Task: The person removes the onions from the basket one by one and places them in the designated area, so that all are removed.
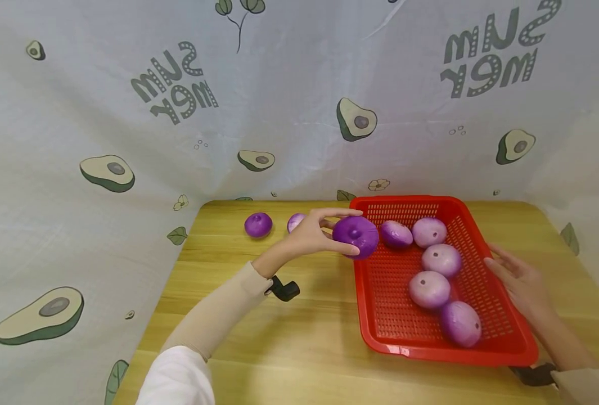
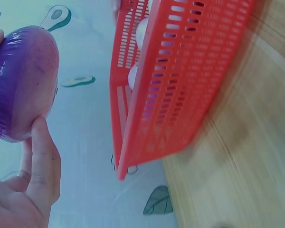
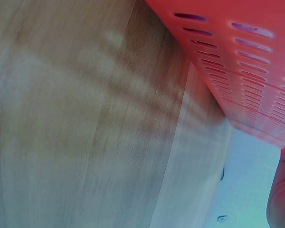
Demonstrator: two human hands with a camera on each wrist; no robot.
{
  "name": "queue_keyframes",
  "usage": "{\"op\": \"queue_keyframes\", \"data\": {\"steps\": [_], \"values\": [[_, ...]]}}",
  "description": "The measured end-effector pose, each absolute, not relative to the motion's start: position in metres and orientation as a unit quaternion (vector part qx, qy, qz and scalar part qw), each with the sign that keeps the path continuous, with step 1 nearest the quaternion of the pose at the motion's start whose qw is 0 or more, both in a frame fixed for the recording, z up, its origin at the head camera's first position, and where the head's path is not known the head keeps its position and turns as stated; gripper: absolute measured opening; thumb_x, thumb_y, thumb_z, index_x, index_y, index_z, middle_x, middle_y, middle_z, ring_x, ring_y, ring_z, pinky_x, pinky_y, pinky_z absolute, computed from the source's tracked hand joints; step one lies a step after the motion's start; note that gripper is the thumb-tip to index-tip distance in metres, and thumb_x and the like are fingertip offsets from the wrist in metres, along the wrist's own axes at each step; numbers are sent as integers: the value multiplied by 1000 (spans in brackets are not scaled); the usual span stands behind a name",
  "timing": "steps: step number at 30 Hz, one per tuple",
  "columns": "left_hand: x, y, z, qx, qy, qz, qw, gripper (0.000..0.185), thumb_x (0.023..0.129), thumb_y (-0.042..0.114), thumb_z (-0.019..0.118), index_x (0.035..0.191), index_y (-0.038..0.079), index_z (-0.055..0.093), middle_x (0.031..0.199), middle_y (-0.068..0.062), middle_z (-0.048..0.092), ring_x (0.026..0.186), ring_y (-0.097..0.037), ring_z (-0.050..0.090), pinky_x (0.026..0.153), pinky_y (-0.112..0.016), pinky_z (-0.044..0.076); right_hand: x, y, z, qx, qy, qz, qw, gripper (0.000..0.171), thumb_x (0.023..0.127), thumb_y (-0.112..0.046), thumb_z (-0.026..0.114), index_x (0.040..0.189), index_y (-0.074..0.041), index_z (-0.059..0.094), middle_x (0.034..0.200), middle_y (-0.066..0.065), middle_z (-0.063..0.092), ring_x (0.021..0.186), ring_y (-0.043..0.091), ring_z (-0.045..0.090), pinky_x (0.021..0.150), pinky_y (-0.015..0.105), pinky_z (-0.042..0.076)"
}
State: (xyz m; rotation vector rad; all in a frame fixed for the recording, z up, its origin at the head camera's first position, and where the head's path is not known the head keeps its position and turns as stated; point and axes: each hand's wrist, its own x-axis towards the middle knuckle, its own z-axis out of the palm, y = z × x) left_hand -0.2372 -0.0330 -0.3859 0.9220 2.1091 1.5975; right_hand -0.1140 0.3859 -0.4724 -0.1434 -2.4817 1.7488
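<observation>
Evidently, the purple onion point(image 1: 356, 237) is off the counter point(image 1: 279, 332), raised over the left edge of the red basket point(image 1: 387, 301). The left hand point(image 1: 315, 232) is its grip, grasping it with the thumb on the near side and fingers on the far side, probably because a squeeze across the widest part steadies so round and smooth a thing. The onion lies out at the fingertips, beyond the palm, its knob turned towards the head camera; the left wrist view shows it well above the rim. Holding it this way presumably leaves its underside free.

Inside the basket sit five paler onions point(image 1: 442, 260), mostly towards the right, so the left part offers room. At the right rim, the right hand point(image 1: 522, 284) touches the edge, likely to steady the basket; whether its fingers curl round it, one cannot tell. Further left on the counter rest a dark onion point(image 1: 258, 225) and a partly hidden onion point(image 1: 295, 223), apparently within easy reach of the left arm.
</observation>
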Motion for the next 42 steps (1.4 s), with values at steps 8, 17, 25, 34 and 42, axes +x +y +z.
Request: {"op": "queue_keyframes", "data": {"steps": [8, 17, 25, 34, 42], "values": [[-239, -66, -380, 299, 740, 583, 149, 65, 75, 15, 89, 134, 21, 64, 130, 2, 63, 105, -24, 64, 83, -37, 58, -112, 388, -475, -36, -767, 640, 40, 51, 103, -12, 56, 151, -27, 46, 97, -14, 66, 73, 10, 70, 55, 32, 58], [-241, -101, -380, 257, 759, 584, 128, 63, 75, 17, 89, 133, 23, 65, 136, 4, 57, 110, -28, 61, 86, -39, 57, -110, 387, -475, -48, -803, 592, 50, 51, 103, -15, 56, 151, -28, 45, 95, -18, 65, 71, 9, 70, 55, 31, 58], [-244, -141, -389, 217, 780, 582, 77, 65, 73, 16, 91, 133, 25, 66, 134, 0, 58, 110, -31, 59, 88, -39, 56, -111, 386, -474, -50, -812, 580, 53, 50, 103, -16, 56, 151, -27, 45, 94, -18, 64, 70, 9, 70, 55, 31, 58], [-251, -188, -398, 120, 791, 597, 53, 67, 78, 13, 87, 139, 16, 60, 133, -11, 56, 107, -36, 60, 83, -38, 54, -113, 385, -473, -40, -798, 599, 56, 49, 103, -14, 56, 150, -27, 47, 93, -17, 66, 70, 9, 70, 54, 31, 58], [-257, -219, -404, 74, 800, 594, 37, 67, 82, 19, 85, 143, 17, 56, 138, -9, 51, 110, -34, 58, 85, -35, 51, -114, 383, -470, -43, -792, 608, 49, 51, 103, -13, 57, 151, -27, 47, 93, -16, 66, 71, 9, 70, 54, 31, 58]]}}
